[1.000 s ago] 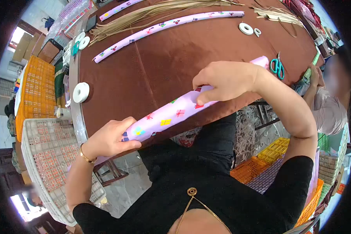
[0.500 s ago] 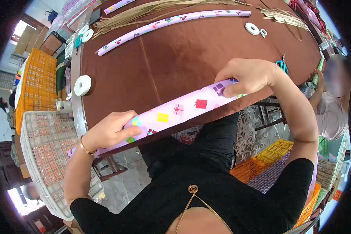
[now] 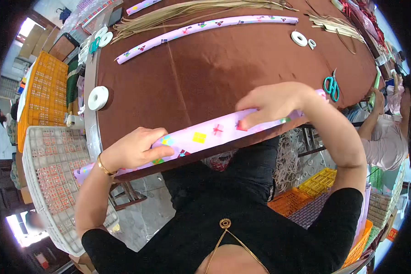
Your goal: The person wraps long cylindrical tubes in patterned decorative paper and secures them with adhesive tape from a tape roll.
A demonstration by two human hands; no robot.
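A long pink roll (image 3: 208,133) printed with small gift boxes lies slantwise along the near edge of the brown table. My left hand (image 3: 139,147) is closed round its left part, with the thumb on the near side and the fingers over the top. Farther right, my right hand (image 3: 271,106) grips the same roll from above, thumb on the print and fingertips hidden behind; it is slightly blurred. The roll's left end sticks out past my left wrist, and its right end shows beyond my right forearm.
Another printed roll (image 3: 205,27) lies across the brown table (image 3: 141,86), near a bundle of tan strips (image 3: 169,18). White tape rolls (image 3: 98,98) (image 3: 299,39) and teal scissors (image 3: 332,86) sit around. A white crate (image 3: 55,182) stands left; a co-worker (image 3: 386,132) is at right.
My right hand has slid left along the roll, towards my left hand, so the roll's right end now shows. My left hand keeps its hold, shifted slightly in view.
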